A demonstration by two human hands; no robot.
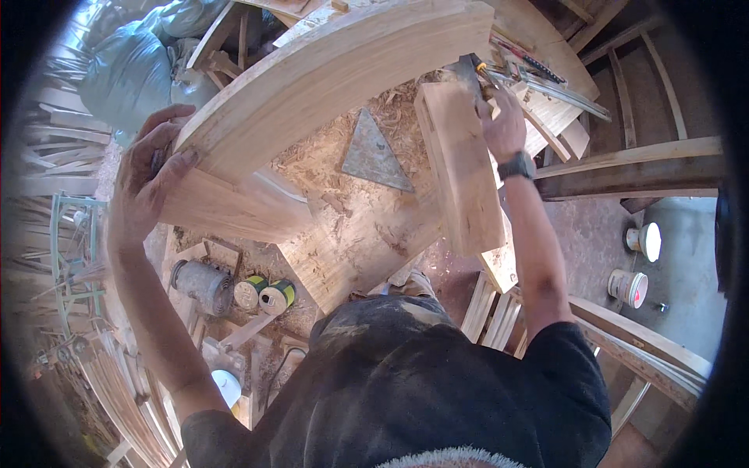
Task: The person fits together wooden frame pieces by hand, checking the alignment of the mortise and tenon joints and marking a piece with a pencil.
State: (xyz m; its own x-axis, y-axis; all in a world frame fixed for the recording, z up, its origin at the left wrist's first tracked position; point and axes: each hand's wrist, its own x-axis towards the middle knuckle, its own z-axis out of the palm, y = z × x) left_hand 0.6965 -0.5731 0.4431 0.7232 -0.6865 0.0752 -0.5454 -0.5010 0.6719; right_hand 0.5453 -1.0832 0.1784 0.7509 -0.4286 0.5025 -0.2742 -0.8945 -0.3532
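A long curved wooden piece (335,70) arcs across the workbench from lower left to upper right. My left hand (152,175) grips its near left end, fingers wrapped over the edge. A thick pale wooden block (462,171) stands to the right of it. My right hand (503,121), with a dark watch on the wrist, rests at the block's far top corner and holds a dark tool (470,70) with a yellow band. A flat grey triangular plate (374,156) lies on the shavings between the curved piece and the block.
Wood shavings cover the bench top (351,234). Below left lie a grey metal can (204,285) and two tape rolls (265,295). Two white buckets (636,265) stand on the floor at right. Timber frames and slats surround the bench; a grey sack (129,66) sits upper left.
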